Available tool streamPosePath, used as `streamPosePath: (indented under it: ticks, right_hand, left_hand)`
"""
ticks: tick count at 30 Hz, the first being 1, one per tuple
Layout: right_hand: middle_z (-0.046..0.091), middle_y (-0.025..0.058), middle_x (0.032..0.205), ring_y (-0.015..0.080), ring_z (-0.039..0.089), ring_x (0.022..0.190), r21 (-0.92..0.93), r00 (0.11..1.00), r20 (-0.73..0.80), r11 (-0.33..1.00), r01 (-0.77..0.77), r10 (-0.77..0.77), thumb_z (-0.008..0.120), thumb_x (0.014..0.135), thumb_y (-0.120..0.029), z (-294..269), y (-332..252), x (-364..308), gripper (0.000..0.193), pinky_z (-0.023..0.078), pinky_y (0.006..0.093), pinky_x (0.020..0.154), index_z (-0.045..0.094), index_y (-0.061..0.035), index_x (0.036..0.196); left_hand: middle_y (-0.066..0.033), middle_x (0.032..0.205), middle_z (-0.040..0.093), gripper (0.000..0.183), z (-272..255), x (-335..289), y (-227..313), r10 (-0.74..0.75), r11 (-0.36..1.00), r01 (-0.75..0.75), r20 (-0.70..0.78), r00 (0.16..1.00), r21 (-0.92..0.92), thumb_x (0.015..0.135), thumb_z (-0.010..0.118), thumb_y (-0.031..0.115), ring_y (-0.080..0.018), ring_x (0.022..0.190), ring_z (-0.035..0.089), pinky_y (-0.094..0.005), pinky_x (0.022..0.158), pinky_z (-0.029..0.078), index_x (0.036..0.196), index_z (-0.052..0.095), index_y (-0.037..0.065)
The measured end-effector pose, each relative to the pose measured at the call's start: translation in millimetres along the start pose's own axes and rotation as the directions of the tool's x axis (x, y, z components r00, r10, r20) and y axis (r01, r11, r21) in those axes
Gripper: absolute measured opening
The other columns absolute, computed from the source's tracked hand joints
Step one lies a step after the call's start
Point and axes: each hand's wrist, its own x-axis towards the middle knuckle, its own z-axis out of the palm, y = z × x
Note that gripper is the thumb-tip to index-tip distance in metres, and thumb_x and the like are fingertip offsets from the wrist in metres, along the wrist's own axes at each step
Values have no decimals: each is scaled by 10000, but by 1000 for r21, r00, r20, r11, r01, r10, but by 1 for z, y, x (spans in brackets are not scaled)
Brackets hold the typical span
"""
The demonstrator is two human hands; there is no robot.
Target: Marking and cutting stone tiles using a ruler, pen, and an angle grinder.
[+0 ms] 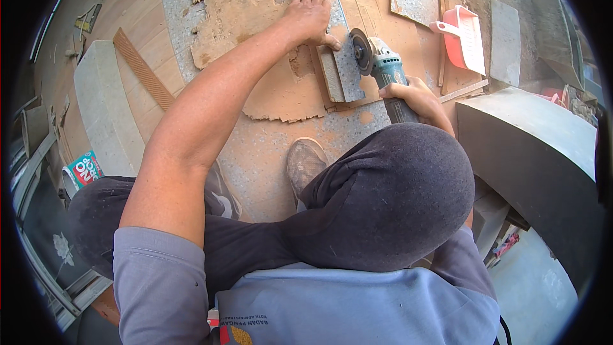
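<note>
A long speckled grey stone strip (350, 71) lies on a wooden board ahead of me, with a narrow wooden batten (331, 71) along its left side. My left hand (310, 16) rests flat on the strip and batten, fingers stretched forward and thumb spread to the right. Wrapped round the dark body of a teal angle grinder (387, 69) is my right hand (414, 97); my knee hides part of that forearm. The grinder's round disc (361, 52) stands on edge beside the strip's right edge. Whether it touches or spins I cannot tell.
Broken-edged plywood (255, 57) lies under the work. To the right are a pink dustpan (465, 39) and a curved grey slab (530, 128). On the left lie a pale plank (108, 102), a brown strip (143, 69) and a printed can (83, 171). My shoe (306, 163) is close by.
</note>
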Motion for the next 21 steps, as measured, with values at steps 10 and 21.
streamPosePath:
  ticks: [10,21]
  right_hand:
    - [689,139,795,190,653,621,-16,999,-43,1000,-21,20,819,708,-359,1,-2,-19,526,502,342,559,712,52,1016]
    - [675,133,777,202,646,593,7,995,-16,995,102,-101,822,719,-416,-4,-17,32,544,497,351,519,730,63,959]
  left_hand:
    - [-362,1691,240,1482,-1,-1,0,4,1000,-4,6,1000,10,650,812,839,-473,1584,270,-612,1270,262,1630,231,-110]
    - [-386,1676,245,1505,-2,-3,-2,21,999,-21,-8,1000,-26,637,819,837,-498,1571,280,-614,1264,268,1616,223,-138]
